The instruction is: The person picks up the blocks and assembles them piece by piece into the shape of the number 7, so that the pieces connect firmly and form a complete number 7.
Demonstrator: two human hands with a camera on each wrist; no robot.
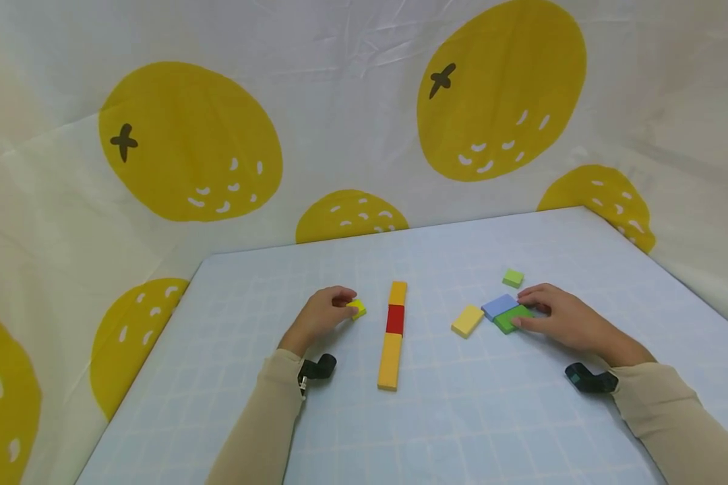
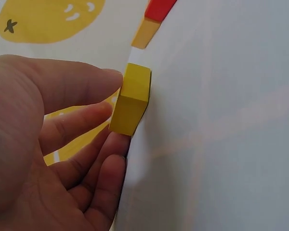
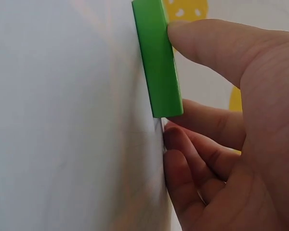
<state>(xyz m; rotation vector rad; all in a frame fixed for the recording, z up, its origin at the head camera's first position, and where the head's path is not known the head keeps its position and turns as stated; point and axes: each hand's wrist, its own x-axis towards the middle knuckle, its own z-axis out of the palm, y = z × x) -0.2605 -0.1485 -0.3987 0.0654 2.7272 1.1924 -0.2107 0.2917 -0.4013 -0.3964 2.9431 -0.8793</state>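
Note:
My left hand (image 1: 323,313) pinches a small yellow block (image 1: 356,309) low over the table. In the left wrist view, the thumb tip lies against the yellow block (image 2: 130,98) and the index finger is partly behind it. On the other side, my right hand (image 1: 561,316) holds a flat green block (image 1: 509,319) between thumb and index finger. Its thumb overlaps the green block (image 3: 159,62) edge in the right wrist view, with the other fingers curled below. Beside the green block lies a blue block (image 1: 499,306), their long sides together.
Between the hands stretches a row of a short orange block (image 1: 398,292), a red block (image 1: 395,319) and a long orange block (image 1: 389,364), end to end. A pale yellow block (image 1: 467,321) and a small light green block (image 1: 513,278) lie near the blue one.

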